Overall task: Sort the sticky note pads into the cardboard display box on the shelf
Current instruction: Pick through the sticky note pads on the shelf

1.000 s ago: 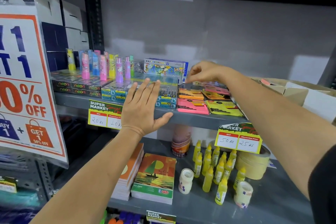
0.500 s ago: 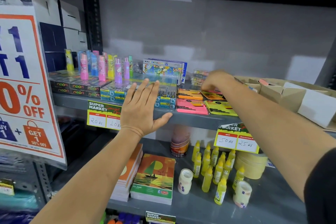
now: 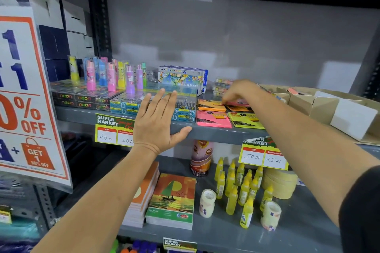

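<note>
Sticky note pads lie flat on the upper grey shelf (image 3: 205, 132): an orange pad (image 3: 209, 105), a pink pad (image 3: 212, 120), a yellow-green pad (image 3: 245, 120), and a pink pad (image 3: 238, 102) at the back. My right hand (image 3: 239, 90) reaches over them, fingertips pinched down on the back pink pad's edge. My left hand (image 3: 157, 123) is flat and open, palm against the shelf edge, thumb under it. The cardboard display box (image 3: 304, 102) with dividers stands at the right of the same shelf, one pad (image 3: 294, 91) in it.
Blue pen boxes (image 3: 185, 113), neon boxes (image 3: 82, 98), cartoon tubes (image 3: 111, 76) and an oil pastel box (image 3: 181, 78) fill the shelf's left. Small pad stacks (image 3: 222, 86) sit behind. Below are notebooks (image 3: 172, 201), glue bottles (image 3: 242, 187) and tape rolls (image 3: 281, 185). A sale poster (image 3: 26, 98) hangs left.
My right hand has dropped from above the pads down onto the back pink pad and closed its fingertips there. My left hand has stayed on the shelf edge.
</note>
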`<state>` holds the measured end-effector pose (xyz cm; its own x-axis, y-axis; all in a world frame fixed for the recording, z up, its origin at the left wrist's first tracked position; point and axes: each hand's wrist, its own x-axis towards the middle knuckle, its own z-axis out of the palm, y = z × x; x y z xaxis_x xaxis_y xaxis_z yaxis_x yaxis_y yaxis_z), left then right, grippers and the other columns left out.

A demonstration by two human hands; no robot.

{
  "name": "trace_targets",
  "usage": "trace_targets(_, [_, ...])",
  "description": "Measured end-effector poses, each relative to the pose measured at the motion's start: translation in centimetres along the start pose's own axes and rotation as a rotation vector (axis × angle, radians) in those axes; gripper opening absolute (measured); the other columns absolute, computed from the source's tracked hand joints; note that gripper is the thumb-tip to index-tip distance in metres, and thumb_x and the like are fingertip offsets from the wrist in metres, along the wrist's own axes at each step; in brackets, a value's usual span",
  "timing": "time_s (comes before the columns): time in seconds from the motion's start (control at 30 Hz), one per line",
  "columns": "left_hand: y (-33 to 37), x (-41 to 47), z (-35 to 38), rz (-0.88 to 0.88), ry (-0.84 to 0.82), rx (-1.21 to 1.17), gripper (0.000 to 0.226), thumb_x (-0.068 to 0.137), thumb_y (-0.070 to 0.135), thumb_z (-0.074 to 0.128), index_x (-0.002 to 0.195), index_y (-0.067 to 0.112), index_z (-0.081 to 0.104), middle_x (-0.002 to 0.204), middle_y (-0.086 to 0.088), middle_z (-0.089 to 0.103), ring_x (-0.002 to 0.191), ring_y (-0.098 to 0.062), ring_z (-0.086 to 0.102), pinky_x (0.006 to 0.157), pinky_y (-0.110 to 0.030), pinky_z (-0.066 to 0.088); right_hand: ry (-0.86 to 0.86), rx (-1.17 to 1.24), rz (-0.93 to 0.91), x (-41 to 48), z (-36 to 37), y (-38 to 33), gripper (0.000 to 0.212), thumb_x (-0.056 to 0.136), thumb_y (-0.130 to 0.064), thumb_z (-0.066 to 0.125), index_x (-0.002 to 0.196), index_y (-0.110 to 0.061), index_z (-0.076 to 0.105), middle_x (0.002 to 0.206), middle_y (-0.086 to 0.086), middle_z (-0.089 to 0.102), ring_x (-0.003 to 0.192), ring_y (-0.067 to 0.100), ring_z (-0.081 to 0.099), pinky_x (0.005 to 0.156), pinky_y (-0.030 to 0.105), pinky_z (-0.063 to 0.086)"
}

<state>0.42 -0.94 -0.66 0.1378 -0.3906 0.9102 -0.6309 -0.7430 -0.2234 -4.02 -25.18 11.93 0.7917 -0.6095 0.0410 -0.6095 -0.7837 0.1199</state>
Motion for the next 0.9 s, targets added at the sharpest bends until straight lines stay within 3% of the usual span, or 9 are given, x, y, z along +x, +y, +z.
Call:
trace_targets(0.07, [0.0, 0.0, 0.1, 0.001, 0.012, -0.003, 0.084, 0.089, 0.066, 0.03, 0.138, 0.001, 0.054, 0.134, -0.015, 0.061, 0.132, -0.031, 0.051, 0.112, -0.048, 0.033, -0.063, 0.031, 0.006, 0.0, -0.1, 0.0, 0.052, 0.082, -0.043, 0.061, 0.124, -0.015, 0.052, 0.12, 0.01, 0.053, 0.092, 0.025, 0.05, 0.076, 0.036, 0.046])
trace_targets(0.17, [0.0, 0.0, 0.0, 0.003, 0.005, -0.002, 0.085, 0.09, 0.066, 0.027, 0.138, 0.001, 0.053, 0.134, -0.016, 0.06, 0.132, -0.031, 0.051, 0.113, -0.048, 0.033, -0.045, 0.054, 0.006, -0.1, 0.0, 0.0, 0.055, 0.081, -0.042, 0.063, 0.127, -0.014, 0.051, 0.114, 0.01, 0.05, 0.092, 0.025, 0.05, 0.074, 0.035, 0.044])
trace_targets(0.3, [0.0, 0.0, -0.1, 0.002, -0.004, -0.009, 0.086, 0.092, 0.066, 0.022, 0.138, 0.001, 0.053, 0.134, -0.016, 0.061, 0.132, -0.031, 0.051, 0.113, -0.047, 0.031, 0.033, 0.085, 0.004, 0.2, 0.4, 0.3, 0.049, 0.078, -0.046, 0.065, 0.115, -0.016, 0.056, 0.105, 0.007, 0.051, 0.089, 0.024, 0.05, 0.071, 0.034, 0.044])
trace_targets(0.43, [-0.1, 0.0, 0.0, 0.006, -0.011, -0.004, 0.087, 0.093, 0.067, 0.02, 0.138, 0.001, 0.053, 0.135, -0.016, 0.06, 0.132, -0.031, 0.051, 0.113, -0.047, 0.029, 0.129, 0.13, 0.002, 0.0, 0.7, 0.8, 0.043, 0.074, -0.051, 0.067, 0.094, -0.015, 0.053, 0.08, 0.003, 0.051, 0.084, 0.022, 0.052, 0.067, 0.033, 0.046])
trace_targets(0.57, [0.0, -0.1, -0.1, 0.001, -0.025, -0.005, 0.087, 0.093, 0.067, 0.019, 0.139, 0.001, 0.052, 0.135, -0.016, 0.06, 0.132, -0.031, 0.051, 0.113, -0.048, 0.031, 0.326, 0.262, 0.044, -1.1, 0.8, 1.1, 0.043, 0.071, -0.05, 0.067, 0.086, -0.013, 0.053, 0.07, 0.002, 0.047, 0.075, 0.022, 0.052, 0.058, 0.03, 0.042])
trace_targets(0.73, [0.1, 0.1, -0.4, -0.007, -0.051, -0.016, 0.088, 0.093, 0.067, 0.016, 0.14, 0.001, 0.051, 0.136, -0.016, 0.059, 0.133, -0.031, 0.05, 0.113, -0.048, 0.032, 0.445, 0.432, 0.056, -3.9, -0.1, 0.7, 0.041, 0.072, -0.049, 0.065, 0.082, -0.011, 0.053, 0.087, 0.007, 0.055, 0.078, 0.026, 0.051, 0.06, 0.031, 0.041])
trace_targets(0.9, [0.2, 0.1, -0.5, -0.01, -0.056, -0.026, 0.089, 0.093, 0.068, 0.017, 0.14, 0.0, 0.051, 0.136, -0.018, 0.059, 0.132, -0.033, 0.05, 0.113, -0.048, 0.03, 0.506, 0.484, -0.036, -8.2, 0.3, -0.9, 0.039, 0.072, -0.048, 0.065, 0.084, -0.011, 0.056, 0.086, 0.008, 0.056, 0.081, 0.027, 0.055, 0.06, 0.03, 0.038])
